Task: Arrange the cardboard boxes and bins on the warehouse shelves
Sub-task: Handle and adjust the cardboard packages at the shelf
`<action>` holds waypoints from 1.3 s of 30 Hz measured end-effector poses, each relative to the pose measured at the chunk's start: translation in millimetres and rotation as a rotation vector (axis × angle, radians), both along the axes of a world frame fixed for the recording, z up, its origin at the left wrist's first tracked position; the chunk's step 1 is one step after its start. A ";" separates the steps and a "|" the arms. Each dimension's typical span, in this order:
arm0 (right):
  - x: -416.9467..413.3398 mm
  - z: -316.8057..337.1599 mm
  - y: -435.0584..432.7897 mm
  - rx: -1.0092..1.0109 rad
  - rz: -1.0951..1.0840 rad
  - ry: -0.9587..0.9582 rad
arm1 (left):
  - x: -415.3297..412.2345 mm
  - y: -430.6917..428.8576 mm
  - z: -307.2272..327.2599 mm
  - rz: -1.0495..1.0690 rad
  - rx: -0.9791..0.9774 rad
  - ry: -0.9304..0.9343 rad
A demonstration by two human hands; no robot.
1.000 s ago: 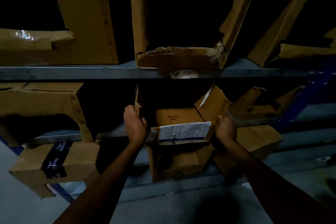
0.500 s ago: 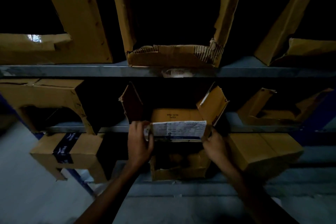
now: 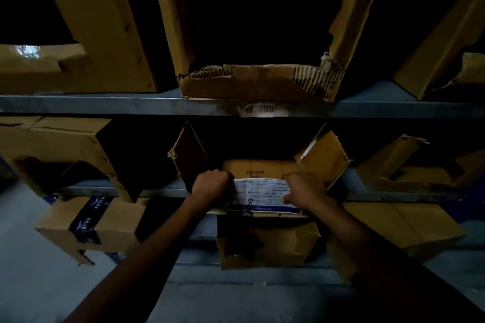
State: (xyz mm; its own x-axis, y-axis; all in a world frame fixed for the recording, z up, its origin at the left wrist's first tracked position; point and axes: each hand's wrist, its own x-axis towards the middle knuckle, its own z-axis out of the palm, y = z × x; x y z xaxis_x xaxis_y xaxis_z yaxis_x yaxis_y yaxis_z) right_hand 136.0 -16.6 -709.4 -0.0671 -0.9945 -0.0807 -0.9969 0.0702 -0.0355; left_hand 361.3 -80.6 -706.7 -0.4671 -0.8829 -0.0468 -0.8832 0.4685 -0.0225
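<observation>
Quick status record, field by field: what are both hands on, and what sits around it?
left hand: grips the box's front edge at its left corner
right hand: grips the front edge, partly over the label
box: open, side flaps up, at the middle shelf
label: white, on the box front, between the hands
above: torn box on the upper shelf
lower left: taped box

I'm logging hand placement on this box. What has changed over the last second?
Both hands slid inward along the front flap of the labelled box: the left hand grips its left end, the right hand now covers part of the label. The left side flap swung outward. The box stays on its shelf; neighbouring boxes unchanged.
</observation>
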 end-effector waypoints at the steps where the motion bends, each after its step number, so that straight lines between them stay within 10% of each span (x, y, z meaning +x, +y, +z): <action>1: -1.0 -1.2 -5.3 -0.010 -0.014 0.001 | -2.2 -4.9 -1.5 0.016 0.018 0.023; 19: -14.6 11.9 -88.1 0.036 -0.178 -0.035 | -26.5 -92.4 11.3 0.108 0.236 0.040; 39: -10.7 -0.7 -60.9 -0.096 -0.129 -0.082 | -21.9 -61.4 -5.7 0.149 -0.103 0.024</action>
State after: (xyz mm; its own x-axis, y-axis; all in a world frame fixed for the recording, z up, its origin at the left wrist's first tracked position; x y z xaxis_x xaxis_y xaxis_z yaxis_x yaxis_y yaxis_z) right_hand 125.3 -77.5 -710.1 -0.1913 -0.9815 0.0035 -0.9735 0.1893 -0.1286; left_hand 339.4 -142.0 -712.4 -0.3309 -0.9419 0.0571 -0.9434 0.3289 -0.0419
